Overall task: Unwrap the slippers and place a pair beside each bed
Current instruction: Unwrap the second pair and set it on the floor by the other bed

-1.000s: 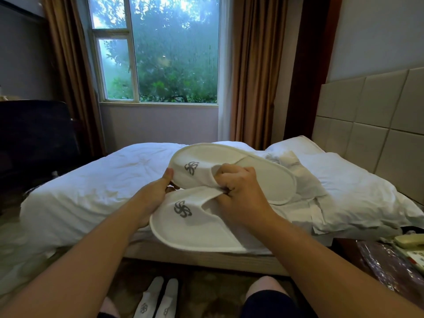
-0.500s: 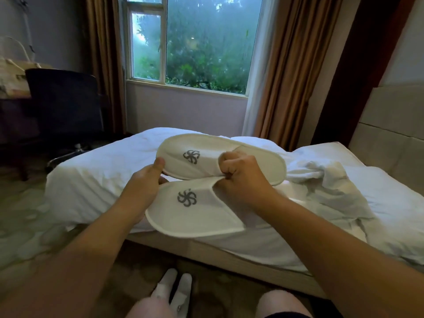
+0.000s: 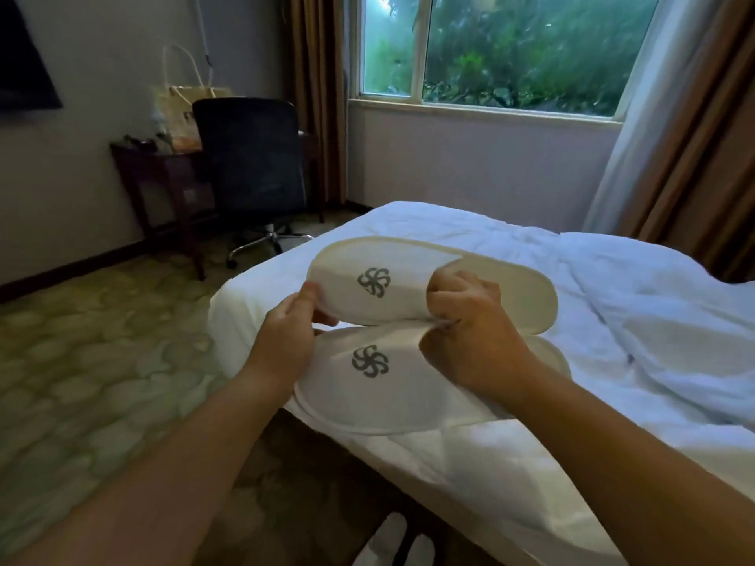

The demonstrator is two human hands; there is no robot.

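Note:
I hold two white slippers with grey flower logos over the edge of a white bed (image 3: 531,247). The upper slipper (image 3: 392,279) lies above the lower slipper (image 3: 367,386), both with toes pointing left. My left hand (image 3: 286,337) pinches the toe edge of the upper slipper. My right hand (image 3: 474,337) grips the open edges of both slippers' uppers, its fingers curled into a fist. Another white pair of slippers (image 3: 392,541) lies on the floor by the bed frame, at the bottom edge of the view.
A dark office chair (image 3: 249,165) stands at a dark wooden desk (image 3: 155,165) against the left wall, with a paper bag (image 3: 184,112) on top. Patterned carpet (image 3: 81,361) covers the floor at left. A window (image 3: 490,51) with brown curtains (image 3: 694,157) lies behind the bed.
The view has swung left, bringing the desk and chair into sight and losing the headboard. Both hands keep hold of the slippers, which stay in front of me.

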